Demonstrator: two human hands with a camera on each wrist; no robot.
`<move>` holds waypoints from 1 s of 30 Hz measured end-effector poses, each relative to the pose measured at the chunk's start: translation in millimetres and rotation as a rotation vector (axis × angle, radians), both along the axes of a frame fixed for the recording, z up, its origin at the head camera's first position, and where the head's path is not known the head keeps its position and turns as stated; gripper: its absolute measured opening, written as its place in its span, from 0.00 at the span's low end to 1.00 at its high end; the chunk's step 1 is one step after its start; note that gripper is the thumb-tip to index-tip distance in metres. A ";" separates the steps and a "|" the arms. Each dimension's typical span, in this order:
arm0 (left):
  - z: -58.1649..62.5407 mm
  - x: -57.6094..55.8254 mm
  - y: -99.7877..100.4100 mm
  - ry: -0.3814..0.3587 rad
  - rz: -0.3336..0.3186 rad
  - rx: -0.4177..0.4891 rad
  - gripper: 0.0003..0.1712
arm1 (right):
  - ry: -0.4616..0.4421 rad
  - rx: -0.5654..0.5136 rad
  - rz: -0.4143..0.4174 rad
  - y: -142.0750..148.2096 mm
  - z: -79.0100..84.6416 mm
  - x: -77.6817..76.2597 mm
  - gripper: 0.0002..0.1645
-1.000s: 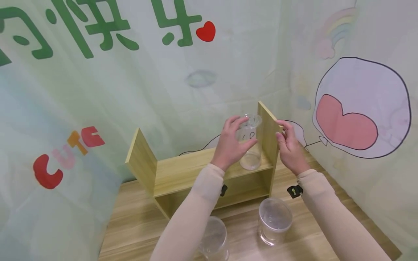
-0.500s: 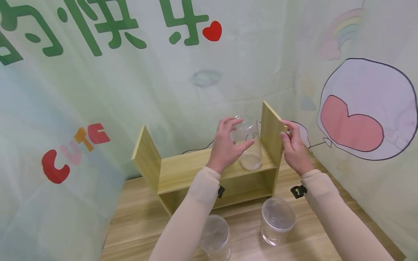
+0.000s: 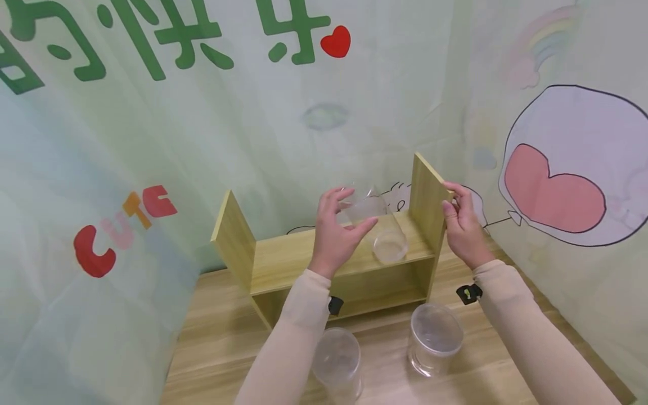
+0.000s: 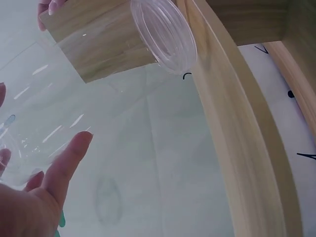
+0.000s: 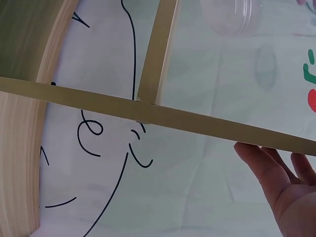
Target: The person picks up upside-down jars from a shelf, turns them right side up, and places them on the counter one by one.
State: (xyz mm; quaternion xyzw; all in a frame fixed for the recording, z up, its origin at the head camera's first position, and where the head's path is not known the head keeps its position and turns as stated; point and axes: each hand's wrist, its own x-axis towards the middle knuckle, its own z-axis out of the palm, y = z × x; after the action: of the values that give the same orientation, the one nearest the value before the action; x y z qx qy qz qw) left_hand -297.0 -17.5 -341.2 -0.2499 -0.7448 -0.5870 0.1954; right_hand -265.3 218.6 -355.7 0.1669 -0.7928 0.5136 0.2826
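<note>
My left hand (image 3: 334, 233) holds a clear plastic jar (image 3: 372, 211) near its upper end, with the thumb on the near side and the fingers around the far side. The jar leans to the left, and its round base (image 4: 165, 37) is at the right end of the wooden shelf's (image 3: 283, 256) upper board. My right hand (image 3: 463, 228) grips the shelf's right side panel (image 3: 425, 202) near its front top corner. In the right wrist view its thumb (image 5: 264, 165) is right at the panel's edge.
Two lidded clear jars, a left one (image 3: 338, 360) and a right one (image 3: 435, 340), stand on the wood-grain table (image 3: 212, 337) in front of the shelf. The left side panel (image 3: 235, 239) rises at the other end. A printed curtain (image 3: 263, 140) hangs close behind.
The jar has gone from upright to leaning left, its top swinging over with my left hand. My right hand keeps its hold on the side panel. The head view has shifted slightly.
</note>
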 end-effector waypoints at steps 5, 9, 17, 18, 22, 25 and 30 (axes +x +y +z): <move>9.6 19.2 -10.5 -0.025 0.010 0.072 0.34 | -0.023 -0.004 0.008 -1.6 -0.2 0.0 0.22; 10.3 30.8 -18.3 -0.023 0.026 0.091 0.33 | -0.029 -0.010 0.010 -2.4 -2.7 0.8 0.23; -20.1 25.1 -32.3 -0.045 -0.013 0.200 0.35 | 0.017 0.015 -0.016 -1.3 -3.1 1.7 0.22; -21.3 26.6 -34.0 -0.035 -0.016 0.209 0.34 | 0.015 0.013 -0.014 -1.6 -2.5 1.9 0.22; -17.6 37.3 -40.4 -0.033 -0.037 0.257 0.35 | 0.011 0.015 -0.015 -3.0 -1.3 2.2 0.22; -11.3 47.5 -45.1 -0.045 -0.040 0.286 0.35 | 0.019 0.017 -0.015 -4.3 -1.0 1.4 0.23; -11.7 57.5 -52.9 -0.080 -0.037 0.326 0.35 | 0.041 0.019 -0.024 -5.4 -0.2 0.7 0.22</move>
State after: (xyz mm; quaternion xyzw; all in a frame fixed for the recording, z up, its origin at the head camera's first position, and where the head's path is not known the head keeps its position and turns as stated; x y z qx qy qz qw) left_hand -239.5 -70.4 -353.0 -0.2049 -0.6423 -0.7130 0.1928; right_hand -264.6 213.2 -355.9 0.1705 -0.7937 0.4990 0.3033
